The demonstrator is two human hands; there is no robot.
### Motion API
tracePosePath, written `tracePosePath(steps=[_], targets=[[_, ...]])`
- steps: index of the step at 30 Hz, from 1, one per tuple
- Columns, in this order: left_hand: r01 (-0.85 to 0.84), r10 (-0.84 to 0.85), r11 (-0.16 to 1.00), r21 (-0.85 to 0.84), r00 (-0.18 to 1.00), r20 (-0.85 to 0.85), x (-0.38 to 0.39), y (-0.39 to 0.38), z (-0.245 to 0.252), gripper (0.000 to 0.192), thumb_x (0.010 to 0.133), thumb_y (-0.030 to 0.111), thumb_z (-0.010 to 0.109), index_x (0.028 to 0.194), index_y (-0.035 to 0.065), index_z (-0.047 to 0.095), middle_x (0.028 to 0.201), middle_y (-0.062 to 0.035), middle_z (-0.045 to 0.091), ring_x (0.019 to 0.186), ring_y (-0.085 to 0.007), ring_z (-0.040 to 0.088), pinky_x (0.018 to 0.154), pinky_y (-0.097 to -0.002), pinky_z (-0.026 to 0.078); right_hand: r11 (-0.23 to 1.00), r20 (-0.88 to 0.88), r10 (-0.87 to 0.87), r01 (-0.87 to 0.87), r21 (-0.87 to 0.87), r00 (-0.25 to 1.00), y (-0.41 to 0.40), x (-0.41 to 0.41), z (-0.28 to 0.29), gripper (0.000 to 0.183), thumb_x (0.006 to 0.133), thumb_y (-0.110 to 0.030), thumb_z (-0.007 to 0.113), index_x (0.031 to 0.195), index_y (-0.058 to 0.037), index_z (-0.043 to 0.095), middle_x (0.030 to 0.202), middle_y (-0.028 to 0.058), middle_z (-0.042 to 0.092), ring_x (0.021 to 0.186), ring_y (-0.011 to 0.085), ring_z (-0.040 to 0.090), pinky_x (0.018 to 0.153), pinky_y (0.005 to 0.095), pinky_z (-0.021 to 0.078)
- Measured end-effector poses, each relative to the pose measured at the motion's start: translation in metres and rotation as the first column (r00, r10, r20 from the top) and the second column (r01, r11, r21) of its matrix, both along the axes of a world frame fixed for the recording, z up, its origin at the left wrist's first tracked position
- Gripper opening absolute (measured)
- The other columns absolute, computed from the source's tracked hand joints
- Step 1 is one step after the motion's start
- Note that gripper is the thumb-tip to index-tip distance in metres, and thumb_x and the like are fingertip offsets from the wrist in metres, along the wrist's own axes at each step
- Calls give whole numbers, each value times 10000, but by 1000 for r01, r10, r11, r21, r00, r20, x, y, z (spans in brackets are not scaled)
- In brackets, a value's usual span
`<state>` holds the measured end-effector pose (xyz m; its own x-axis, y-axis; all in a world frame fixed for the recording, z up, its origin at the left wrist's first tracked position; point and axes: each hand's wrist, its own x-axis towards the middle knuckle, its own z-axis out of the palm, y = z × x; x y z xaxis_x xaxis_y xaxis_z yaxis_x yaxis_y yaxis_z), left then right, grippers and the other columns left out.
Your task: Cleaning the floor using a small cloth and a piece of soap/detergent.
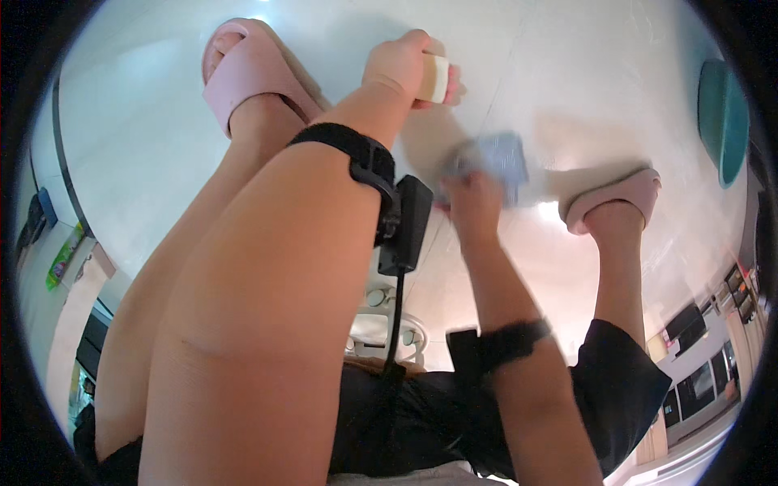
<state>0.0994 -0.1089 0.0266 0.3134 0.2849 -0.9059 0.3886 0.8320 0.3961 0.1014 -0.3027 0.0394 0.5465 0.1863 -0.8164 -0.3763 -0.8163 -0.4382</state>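
Note:
My left hand (396, 65) grips a cream-coloured block (434, 79), perhaps a bar of soap, above the pale floor (547, 73). The fingers wrap around it, and its far side is hidden by them. Lower and to the right, my right hand (479, 203) holds the near edge of a blue cloth-like piece (501, 161). Motion blur hides its detail, and I cannot tell whether it touches the floor. The two hands are apart, both between my feet.
Pink slippers (258, 73) are on my feet, left and right of the hands. A teal basin (723, 121) stands at the far right. Beneath me shows a white wheeled base (389, 322). A green packet (64, 258) lies at the left. Black straps (349, 143) carry devices on my forearms.

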Motion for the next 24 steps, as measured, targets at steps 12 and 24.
tracePosePath(steps=[12,24], targets=[[41,-42,999,-8,999,-22,4,-7,-4,286,806,325,418,867,69,530,749,-92,649,547,-189,615,411,-272,419,982,-63,45,-56,-180,997,-78,-77,14,274,781,-223,583,905,20,603,769,174,604,627,280,618,602,372,503],[48,-48,999,4,999,-18,0,-4,-3,290,812,346,409,851,95,548,738,-51,652,534,-177,610,426,-277,406,939,234,342,-322,-120,910,-47,-28,-11,212,763,-182,616,733,19,555,639,182,571,576,265,604,538,377,497]])
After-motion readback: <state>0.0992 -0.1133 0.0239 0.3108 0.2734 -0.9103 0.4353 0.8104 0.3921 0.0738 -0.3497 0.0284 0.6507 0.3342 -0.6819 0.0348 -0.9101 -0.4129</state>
